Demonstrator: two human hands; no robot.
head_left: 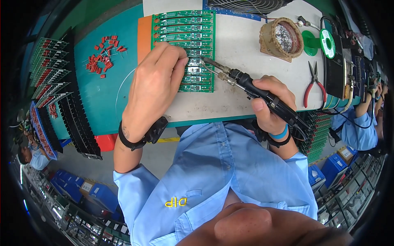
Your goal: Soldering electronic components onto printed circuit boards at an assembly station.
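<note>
A panel of several narrow green circuit boards (183, 28) lies in front of me, an orange strip (144, 37) along its left side. My left hand (158, 78) rests over the panel's left part, thumb and fingers pinched together; whatever they hold is hidden. In my right hand (274, 99) is a black soldering iron (262, 95), gripped around its handle. Its metal tip and a thin feed tube reach the panel's middle boards, close to my left fingertips. A thin pale strand (119, 92) curves beside my left wrist.
Red capacitors (100, 57) with wire leads lie loose at left, near black racks (78, 110) of boards. At right are a brown pot (283, 39) of silvery scraps, a green solder spool (327, 43) and red-handled pliers (314, 86). A fan grille (246, 5) stands behind. Other people work at both sides.
</note>
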